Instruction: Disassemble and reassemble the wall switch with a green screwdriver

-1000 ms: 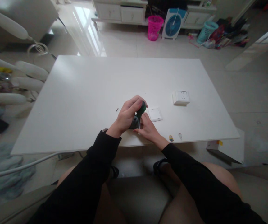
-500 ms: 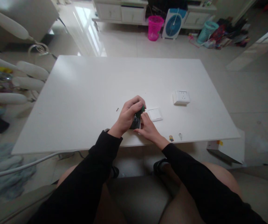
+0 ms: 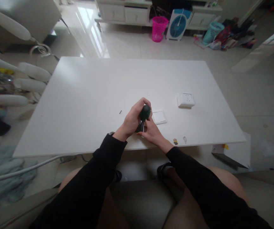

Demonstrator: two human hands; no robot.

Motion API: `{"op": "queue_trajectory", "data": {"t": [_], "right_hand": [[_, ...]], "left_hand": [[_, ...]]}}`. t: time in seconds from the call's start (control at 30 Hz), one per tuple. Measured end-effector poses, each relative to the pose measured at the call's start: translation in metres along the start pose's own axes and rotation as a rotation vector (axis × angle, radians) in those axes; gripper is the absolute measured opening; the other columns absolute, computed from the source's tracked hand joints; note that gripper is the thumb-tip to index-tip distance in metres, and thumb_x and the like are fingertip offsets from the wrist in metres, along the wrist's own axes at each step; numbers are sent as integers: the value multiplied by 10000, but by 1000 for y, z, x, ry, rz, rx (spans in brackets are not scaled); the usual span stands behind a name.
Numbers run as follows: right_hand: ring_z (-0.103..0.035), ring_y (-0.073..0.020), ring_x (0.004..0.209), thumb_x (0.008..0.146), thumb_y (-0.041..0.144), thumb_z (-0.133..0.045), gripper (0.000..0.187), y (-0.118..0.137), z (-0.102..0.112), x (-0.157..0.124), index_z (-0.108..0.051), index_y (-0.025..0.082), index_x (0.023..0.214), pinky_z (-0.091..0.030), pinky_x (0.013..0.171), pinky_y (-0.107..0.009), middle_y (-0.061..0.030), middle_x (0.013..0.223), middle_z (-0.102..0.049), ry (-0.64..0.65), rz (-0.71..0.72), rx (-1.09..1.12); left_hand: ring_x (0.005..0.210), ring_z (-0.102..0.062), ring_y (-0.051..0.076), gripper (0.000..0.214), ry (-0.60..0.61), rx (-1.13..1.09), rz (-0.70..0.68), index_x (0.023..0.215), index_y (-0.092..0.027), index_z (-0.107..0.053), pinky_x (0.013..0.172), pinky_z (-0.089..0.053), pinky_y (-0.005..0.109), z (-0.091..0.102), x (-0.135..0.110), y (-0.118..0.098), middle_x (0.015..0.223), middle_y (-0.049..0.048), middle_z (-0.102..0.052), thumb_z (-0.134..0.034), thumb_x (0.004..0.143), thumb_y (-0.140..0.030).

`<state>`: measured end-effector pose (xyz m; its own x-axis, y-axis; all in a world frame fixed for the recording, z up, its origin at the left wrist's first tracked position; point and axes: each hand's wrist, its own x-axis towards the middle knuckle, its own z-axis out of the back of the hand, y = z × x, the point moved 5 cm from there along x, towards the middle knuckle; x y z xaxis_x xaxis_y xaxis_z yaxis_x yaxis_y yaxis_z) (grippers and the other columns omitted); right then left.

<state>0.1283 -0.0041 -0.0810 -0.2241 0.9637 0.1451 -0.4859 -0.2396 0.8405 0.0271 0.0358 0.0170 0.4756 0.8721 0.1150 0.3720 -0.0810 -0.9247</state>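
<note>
My left hand (image 3: 132, 119) is wrapped round the dark green handle of a screwdriver (image 3: 145, 111), its butt end facing up toward me. Below it sits a small black block (image 3: 139, 128), like the back of a switch or socket, near the table's front edge. My right hand (image 3: 152, 131) grips the block's right side between thumb and fingers. The screwdriver's tip and most of the block are hidden by my hands. Just beyond my right fingers lies a flat white switch panel (image 3: 160, 117). A small screw-like piece (image 3: 120, 112) rests left of my hands.
A white socket box (image 3: 185, 100) stands on the right of the white table (image 3: 86, 95). Near the front edge lie a small yellow cartoon figure (image 3: 175, 141) and a small pale key-like piece (image 3: 184, 139). White curved-stemmed objects (image 3: 29, 85) stand beyond the left edge.
My left hand has shifted slightly right and turned, and the screwdriver handle now shows its end upward. My right hand has stayed on the black block.
</note>
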Motion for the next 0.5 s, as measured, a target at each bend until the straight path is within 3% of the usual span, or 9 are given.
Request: {"op": "queue_trajectory", "data": {"t": [0.17,0.5], "right_hand": [[-479,-341,1356,720,196,-868,730,2,0,0,-519,207,1360,-399,1189,-559,-139,1356,-537,-6,46,-1],[-508,-318,1286,738,206,-856,689,0,0,-1,-518,224,1338,-441,1134,-539,-115,1339,-533,-6,52,12]], "left_hand": [[668,-532,114,400,21,-19,-87,901,-206,-573,629,-430,253,4,-2,-5,760,-8,-589,-661,911,-596],[716,-596,155,532,-52,150,-78,825,-168,-702,658,-480,295,13,1,-17,770,46,-626,-598,912,-683]]}}
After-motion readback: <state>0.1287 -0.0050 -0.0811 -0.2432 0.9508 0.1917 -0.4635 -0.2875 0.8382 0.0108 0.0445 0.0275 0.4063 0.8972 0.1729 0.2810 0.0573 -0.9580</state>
